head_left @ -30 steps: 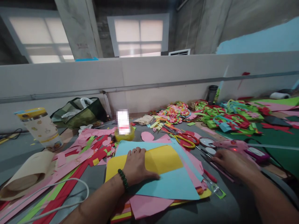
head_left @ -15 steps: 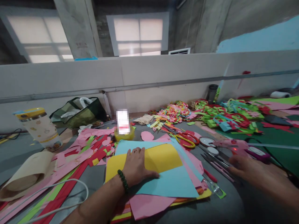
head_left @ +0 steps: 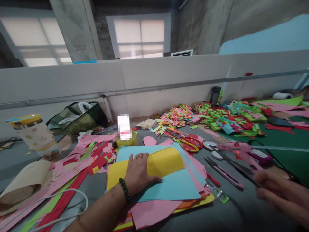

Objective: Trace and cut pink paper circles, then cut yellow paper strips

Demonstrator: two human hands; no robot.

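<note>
My left hand (head_left: pixel 138 170) lies flat, palm down, on a folded yellow sheet (head_left: pixel 166 161). That sheet rests on a light blue sheet (head_left: pixel 173 187) atop a stack of pink, orange and yellow paper. A dark bead bracelet (head_left: pixel 124 190) circles the wrist and a ring sits on one finger. My right hand (head_left: pixel 281 193) is blurred at the lower right, its fingers curled by the end of a long dark thin tool (head_left: pixel 238 167). Whether it grips the tool is unclear. Pink snips (head_left: pixel 225 174) lie just left of that hand.
Yellow-and-red scissors (head_left: pixel 190 143), a pink glue gun (head_left: pixel 241 151) and round discs lie beyond the stack. Paper flowers (head_left: pixel 178 117) and baskets (head_left: pixel 231 120) crowd the back right. Pink and red scraps (head_left: pixel 91 151), a cup (head_left: pixel 36 135), a green bag (head_left: pixel 77 117) and a white cable (head_left: pixel 60 196) lie left.
My right hand has drawn back from the tools beside the paper stack toward the lower right edge. My left hand stays on the yellow sheet. The view shifted slightly right.
</note>
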